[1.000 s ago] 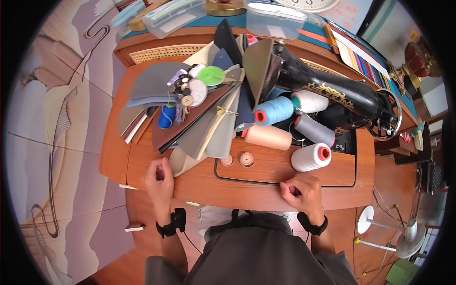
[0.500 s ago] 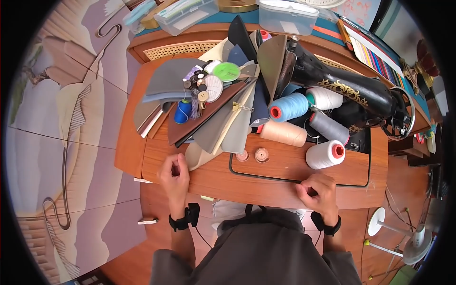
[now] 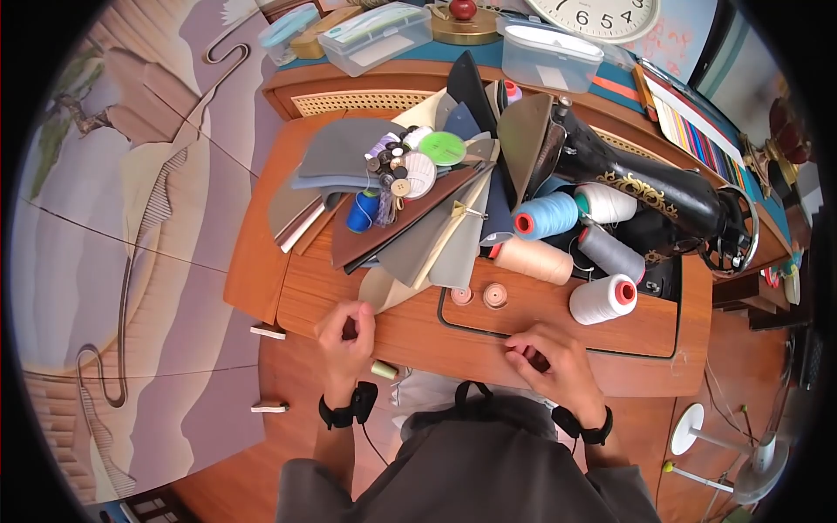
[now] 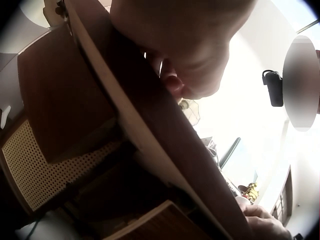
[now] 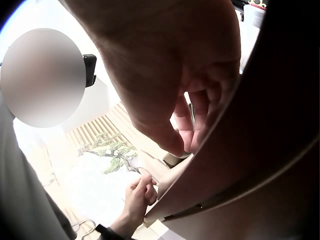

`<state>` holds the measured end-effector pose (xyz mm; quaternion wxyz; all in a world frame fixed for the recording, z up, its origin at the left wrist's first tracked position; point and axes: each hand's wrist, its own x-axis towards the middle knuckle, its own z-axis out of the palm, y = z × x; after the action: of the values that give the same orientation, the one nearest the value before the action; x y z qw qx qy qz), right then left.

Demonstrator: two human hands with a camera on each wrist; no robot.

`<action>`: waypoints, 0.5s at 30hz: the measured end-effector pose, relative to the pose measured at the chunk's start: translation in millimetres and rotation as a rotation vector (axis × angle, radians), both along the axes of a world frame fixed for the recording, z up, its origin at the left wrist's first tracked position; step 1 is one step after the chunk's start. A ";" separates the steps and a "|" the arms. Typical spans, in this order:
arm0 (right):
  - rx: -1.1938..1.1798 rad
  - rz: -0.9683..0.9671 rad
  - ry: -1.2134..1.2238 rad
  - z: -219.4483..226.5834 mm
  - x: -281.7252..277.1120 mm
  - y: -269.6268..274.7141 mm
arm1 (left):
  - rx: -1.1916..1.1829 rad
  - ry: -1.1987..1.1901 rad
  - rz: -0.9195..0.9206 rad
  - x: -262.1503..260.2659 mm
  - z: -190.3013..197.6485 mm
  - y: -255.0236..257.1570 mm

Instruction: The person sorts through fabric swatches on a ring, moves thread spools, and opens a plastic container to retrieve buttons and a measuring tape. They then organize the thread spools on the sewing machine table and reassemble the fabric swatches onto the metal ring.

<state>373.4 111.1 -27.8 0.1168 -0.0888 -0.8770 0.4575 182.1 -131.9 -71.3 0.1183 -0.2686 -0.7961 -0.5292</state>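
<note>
My left hand [image 3: 346, 338] rests at the table's front edge, fingers loosely curled and holding nothing. Just beyond its fingertips lies the beige corner [image 3: 377, 288] of a pile of fabric pieces [image 3: 418, 244]. Further right along the same edge, my right hand [image 3: 558, 359] has loosely bent fingers with nothing in them. Nearest to it stand a white thread cone [image 3: 602, 301] and two small pinkish discs [image 3: 495, 295]. In the right wrist view the thumb and fingers [image 5: 185, 132] of that hand hang at the table edge.
A black sewing machine [image 3: 645, 179] fills the back right, with light blue [image 3: 549, 215], peach [image 3: 536, 261] and grey [image 3: 612, 253] thread cones before it. Buttons [image 3: 400, 186], a green disc [image 3: 442, 148] and a blue spool [image 3: 362, 212] top the fabric. Plastic boxes [image 3: 375, 39] stand behind.
My right hand has moved left along the table edge, its fingers loosening. The left hand stays by the fabric's corner. The head view has shifted, so the table appears further right.
</note>
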 end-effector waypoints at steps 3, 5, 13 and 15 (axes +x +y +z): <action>0.074 -0.012 0.060 -9.0 -1.2 -1.8 | 0.011 -0.088 -0.086 5.0 16.1 9.2; 0.077 -0.062 0.108 -15.5 1.0 -4.1 | 0.012 -0.102 -0.106 5.1 24.2 15.6; 0.076 -0.104 0.136 -16.4 1.2 -4.5 | 0.109 -0.116 -0.229 12.9 22.8 49.4; 0.075 -0.101 0.138 -16.2 1.3 -4.1 | 0.118 -0.183 -0.198 9.5 21.4 54.4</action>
<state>374.7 107.0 -43.9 0.2033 -0.0970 -0.8777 0.4230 191.7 -77.4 -49.9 0.0081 -0.2892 -0.7405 -0.6066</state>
